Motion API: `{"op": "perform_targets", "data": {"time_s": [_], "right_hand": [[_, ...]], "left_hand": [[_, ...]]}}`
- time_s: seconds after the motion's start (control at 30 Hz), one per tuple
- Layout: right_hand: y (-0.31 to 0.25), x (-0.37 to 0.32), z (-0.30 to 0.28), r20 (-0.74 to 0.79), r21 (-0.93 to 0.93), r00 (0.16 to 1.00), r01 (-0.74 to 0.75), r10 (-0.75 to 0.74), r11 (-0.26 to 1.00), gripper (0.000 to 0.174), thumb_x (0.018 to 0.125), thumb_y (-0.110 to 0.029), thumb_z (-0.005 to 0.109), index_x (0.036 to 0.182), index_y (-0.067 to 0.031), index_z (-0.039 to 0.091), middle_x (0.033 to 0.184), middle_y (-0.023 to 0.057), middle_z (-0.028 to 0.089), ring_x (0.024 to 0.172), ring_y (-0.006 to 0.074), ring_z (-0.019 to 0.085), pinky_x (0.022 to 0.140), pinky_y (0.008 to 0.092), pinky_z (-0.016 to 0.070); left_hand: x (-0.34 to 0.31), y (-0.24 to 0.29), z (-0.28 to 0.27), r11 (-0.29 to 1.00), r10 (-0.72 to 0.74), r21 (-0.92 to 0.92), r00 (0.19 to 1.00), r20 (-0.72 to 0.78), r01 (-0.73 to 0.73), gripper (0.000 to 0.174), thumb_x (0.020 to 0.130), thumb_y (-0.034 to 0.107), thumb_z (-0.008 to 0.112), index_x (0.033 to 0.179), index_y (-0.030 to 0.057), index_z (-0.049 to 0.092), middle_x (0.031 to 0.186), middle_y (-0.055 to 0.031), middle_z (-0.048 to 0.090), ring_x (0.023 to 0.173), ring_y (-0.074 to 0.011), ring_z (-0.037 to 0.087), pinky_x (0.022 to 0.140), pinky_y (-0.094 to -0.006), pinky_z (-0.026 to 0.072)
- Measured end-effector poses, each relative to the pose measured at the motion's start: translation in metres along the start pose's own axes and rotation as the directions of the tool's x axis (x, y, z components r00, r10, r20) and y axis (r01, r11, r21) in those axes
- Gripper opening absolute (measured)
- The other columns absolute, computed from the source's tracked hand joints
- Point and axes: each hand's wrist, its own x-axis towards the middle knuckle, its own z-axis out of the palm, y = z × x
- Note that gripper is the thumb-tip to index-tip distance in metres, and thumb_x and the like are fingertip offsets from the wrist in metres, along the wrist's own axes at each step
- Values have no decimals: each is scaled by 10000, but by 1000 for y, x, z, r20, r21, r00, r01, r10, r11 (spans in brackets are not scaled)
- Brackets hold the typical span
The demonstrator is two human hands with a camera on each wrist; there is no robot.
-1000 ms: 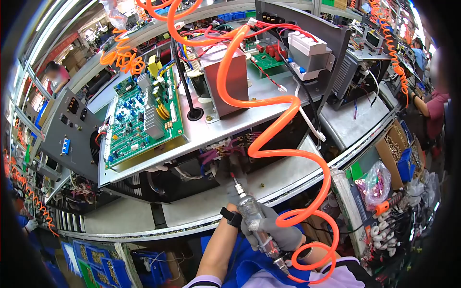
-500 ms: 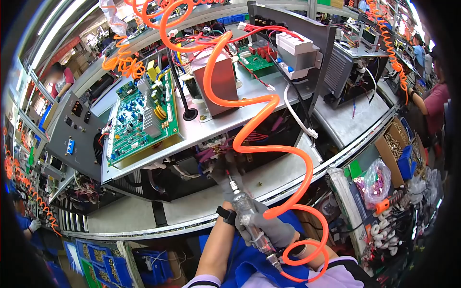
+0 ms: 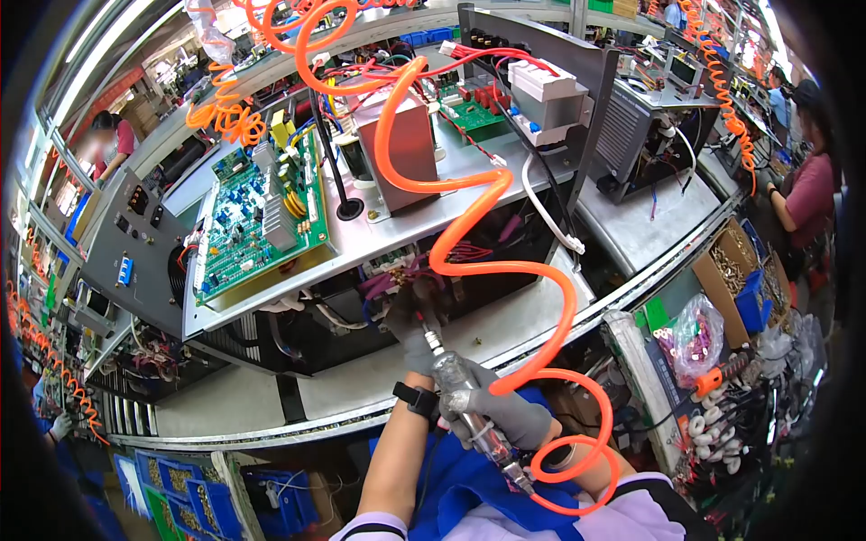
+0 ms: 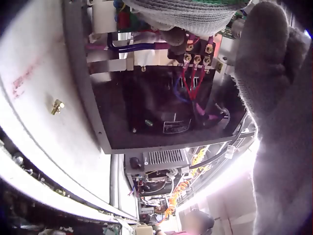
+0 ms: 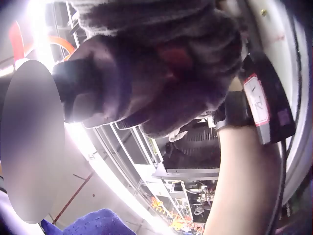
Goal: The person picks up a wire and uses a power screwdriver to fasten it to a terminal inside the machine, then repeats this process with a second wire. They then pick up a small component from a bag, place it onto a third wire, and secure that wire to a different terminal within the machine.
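Note:
My gloved right hand (image 3: 510,413) grips a clear-bodied air screwdriver (image 3: 456,379), tilted with its bit pointing up into the machine's lower bay. An orange coiled hose (image 3: 570,311) runs from its back end. My gloved left hand (image 3: 408,335) reaches into that bay beside the bit, close to purple-sleeved cables (image 3: 379,285). In the left wrist view, a fingertip (image 4: 173,38) lies right at a black terminal block (image 4: 198,50) with brass screws and red wires. The left thumb (image 4: 266,39) stands apart to the right; whether these fingers pinch anything I cannot tell.
Above the bay, a metal shelf carries a green circuit board (image 3: 262,216) and a transformer (image 3: 397,149). A loose brass screw (image 4: 57,106) lies on the bench. Screw boxes (image 3: 729,261) and a bag of terminals (image 3: 693,334) stand right; blue bins (image 3: 216,505) sit lower left.
The head view has shifted, so the machine sits slightly further left. The screwdriver and both hands have moved a little left and up, with the bit staying beside the left hand.

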Motion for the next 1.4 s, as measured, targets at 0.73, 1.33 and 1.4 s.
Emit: {"op": "perform_targets", "data": {"time_s": [0.73,1.33,1.4], "right_hand": [[56,-122,-73,69,291,997,5,-27,957,783,771,-352,705,1416,-69,363,844,93,520,634,155,538,566,292,466],[32,-100,-68,213,153,969,-157,122,976,753,694,-316,772,1282,-22,402,734,87,521,578,149,535,533,274,449],[31,-103,-68,198,132,971,-160,132,978,772,701,-323,775,1301,-17,398,735,88,525,589,149,548,538,274,454]], "left_hand": [[-67,-46,-15,859,-145,476,803,579,-188,200,907,221,598,1006,62,668,900,-156,649,799,-290,648,694,-402,519],[-70,44,-82,711,-553,-59,609,569,701,405,985,384,585,1094,-5,625,854,-60,658,651,-82,600,515,-182,451],[-71,45,-85,712,-542,-64,605,584,699,419,970,390,610,1119,-1,616,900,-83,672,661,-92,621,546,-201,485]]}}
